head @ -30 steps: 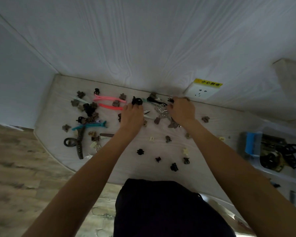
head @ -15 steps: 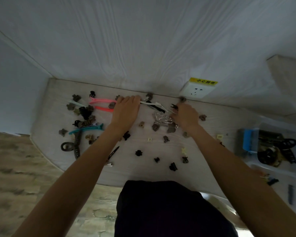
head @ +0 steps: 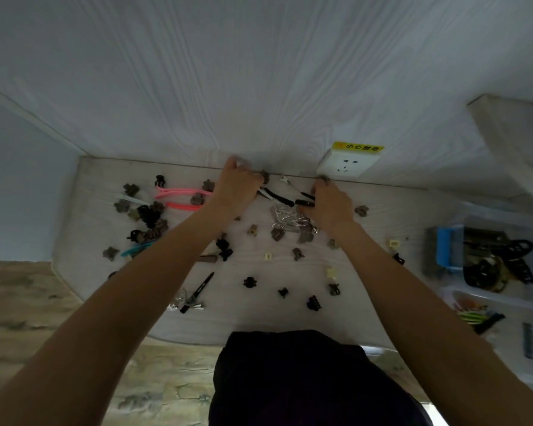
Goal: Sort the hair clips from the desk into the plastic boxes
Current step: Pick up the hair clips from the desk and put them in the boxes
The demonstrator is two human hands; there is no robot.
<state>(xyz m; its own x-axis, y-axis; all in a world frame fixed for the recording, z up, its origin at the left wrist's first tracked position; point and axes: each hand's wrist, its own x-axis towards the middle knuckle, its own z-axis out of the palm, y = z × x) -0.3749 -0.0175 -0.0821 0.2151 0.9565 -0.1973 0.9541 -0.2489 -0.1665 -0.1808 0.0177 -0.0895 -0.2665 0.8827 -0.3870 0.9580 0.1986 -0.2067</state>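
Both arms stretched forward; left hand (head: 239, 186) and right hand (head: 331, 204) palm-down, fingers curled, grip unclear.

A home room, by the look of it. A pale wood-grain table (head: 111, 192) meets a matching wall panel (head: 259, 72) with a socket (head: 348, 164). Stone-patterned flooring (head: 19, 302) lies on the left.

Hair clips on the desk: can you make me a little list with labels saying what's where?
surface: pale wood-grain desk
left hand: at the desk's far edge by the wall, fingers curled; contents hidden
right hand: far edge below the white wall socket; grip unclear
between hands: silver butterfly-shaped metal clip
left side: long pink clips
near edge: long black slide clip
right: clear plastic box with large black claw clips
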